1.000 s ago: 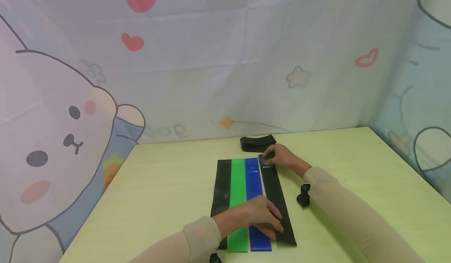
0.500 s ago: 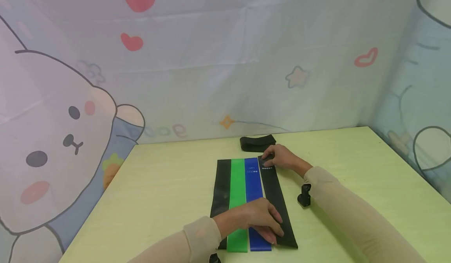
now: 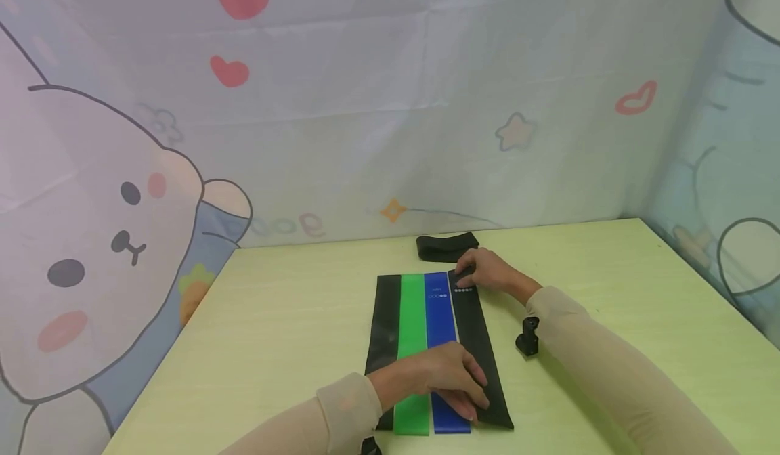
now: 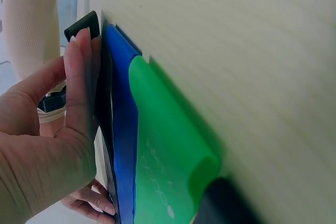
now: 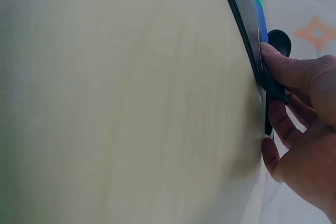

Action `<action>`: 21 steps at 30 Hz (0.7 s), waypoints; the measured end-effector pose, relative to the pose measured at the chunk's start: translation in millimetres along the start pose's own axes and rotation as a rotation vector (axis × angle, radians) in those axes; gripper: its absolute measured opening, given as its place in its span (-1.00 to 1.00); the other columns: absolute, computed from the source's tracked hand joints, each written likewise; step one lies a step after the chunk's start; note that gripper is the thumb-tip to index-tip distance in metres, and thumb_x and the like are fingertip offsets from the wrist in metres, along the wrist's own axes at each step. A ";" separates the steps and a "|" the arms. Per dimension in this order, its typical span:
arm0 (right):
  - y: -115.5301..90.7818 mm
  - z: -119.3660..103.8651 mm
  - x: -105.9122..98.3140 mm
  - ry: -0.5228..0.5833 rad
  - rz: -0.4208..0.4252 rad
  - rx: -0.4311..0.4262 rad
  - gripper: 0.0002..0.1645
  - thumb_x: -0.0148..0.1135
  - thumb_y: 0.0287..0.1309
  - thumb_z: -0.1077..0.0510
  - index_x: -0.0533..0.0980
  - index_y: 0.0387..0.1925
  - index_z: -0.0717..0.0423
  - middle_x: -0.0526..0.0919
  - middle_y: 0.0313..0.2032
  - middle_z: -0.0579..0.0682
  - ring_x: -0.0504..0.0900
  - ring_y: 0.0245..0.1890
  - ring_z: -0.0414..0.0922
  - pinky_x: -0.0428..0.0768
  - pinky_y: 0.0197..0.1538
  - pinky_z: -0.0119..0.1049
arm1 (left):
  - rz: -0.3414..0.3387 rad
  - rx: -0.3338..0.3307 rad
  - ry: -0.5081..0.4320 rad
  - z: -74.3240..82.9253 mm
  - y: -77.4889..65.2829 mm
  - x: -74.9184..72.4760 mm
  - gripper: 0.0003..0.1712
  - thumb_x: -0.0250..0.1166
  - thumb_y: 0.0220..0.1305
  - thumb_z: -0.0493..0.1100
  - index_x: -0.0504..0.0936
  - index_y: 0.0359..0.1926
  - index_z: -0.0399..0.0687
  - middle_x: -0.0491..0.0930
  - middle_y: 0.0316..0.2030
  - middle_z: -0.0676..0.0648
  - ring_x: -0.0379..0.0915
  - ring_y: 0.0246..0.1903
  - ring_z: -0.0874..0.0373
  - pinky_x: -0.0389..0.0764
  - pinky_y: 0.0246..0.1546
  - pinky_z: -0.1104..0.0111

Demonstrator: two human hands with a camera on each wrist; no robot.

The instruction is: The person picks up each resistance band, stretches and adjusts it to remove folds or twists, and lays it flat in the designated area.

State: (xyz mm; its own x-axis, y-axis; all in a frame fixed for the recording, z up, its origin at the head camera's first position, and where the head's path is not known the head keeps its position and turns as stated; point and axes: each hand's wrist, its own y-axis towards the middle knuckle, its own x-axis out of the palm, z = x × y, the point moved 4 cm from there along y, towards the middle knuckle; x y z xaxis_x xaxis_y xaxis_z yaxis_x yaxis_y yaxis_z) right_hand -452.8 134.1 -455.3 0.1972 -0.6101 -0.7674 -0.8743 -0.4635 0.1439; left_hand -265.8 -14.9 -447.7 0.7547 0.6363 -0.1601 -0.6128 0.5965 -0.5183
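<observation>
A black resistance band (image 3: 472,319) lies lengthwise on the table at the right end of a row of flat bands. My left hand (image 3: 447,377) reaches across the row, thumb and fingertips pinching this band near its front end. At its far end, my right hand (image 3: 487,270) grips it between thumb and fingers, beside a row of printed dots. Left of it lie a blue band (image 3: 440,323), a green band (image 3: 413,319) and another black band (image 3: 385,319), partly under my left forearm. In the right wrist view, the held black band (image 5: 241,30) bows slightly off the table.
Behind the row sits a folded black band (image 3: 447,247), close to my right fingers. The pale yellow table (image 3: 286,319) ends at a printed fabric backdrop (image 3: 341,137). Small black cameras (image 3: 527,336) hang at the wrists.
The held black band has shifted slightly toward the front, its far end coming level with the blue band. Both hands stay at almost the same spots on it.
</observation>
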 end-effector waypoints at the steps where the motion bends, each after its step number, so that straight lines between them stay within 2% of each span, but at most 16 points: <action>1: -0.2 -0.4 -0.2 0.001 0.003 -0.001 -0.78 0.52 0.04 0.24 0.71 -0.23 0.20 0.64 -0.07 0.11 0.54 0.05 0.13 0.48 0.16 0.08 | 0.001 0.001 0.002 0.3 -0.4 -0.2 -0.84 0.42 0.15 -0.43 0.68 -0.27 -0.17 0.71 -0.50 -0.25 0.61 -0.67 0.21 0.66 -0.58 0.37; 21: 0.6 -1.3 0.5 0.017 0.001 0.014 -0.78 0.52 0.04 0.23 0.71 -0.24 0.21 0.63 -0.07 0.12 0.54 0.05 0.13 0.49 0.16 0.08 | -0.024 -0.012 -0.013 -3.0 1.9 0.3 -0.83 0.41 0.16 -0.45 0.66 -0.25 -0.17 0.71 -0.49 -0.27 0.60 -0.67 0.22 0.64 -0.62 0.41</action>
State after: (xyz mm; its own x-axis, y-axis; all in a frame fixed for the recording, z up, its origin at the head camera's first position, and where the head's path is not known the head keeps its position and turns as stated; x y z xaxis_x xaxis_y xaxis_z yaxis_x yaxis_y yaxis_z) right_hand -452.7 132.7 -454.7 0.2037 -0.6212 -0.7567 -0.8805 -0.4542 0.1358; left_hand -266.0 -15.0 -451.3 0.7658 0.6285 -0.1364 -0.5918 0.6056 -0.5320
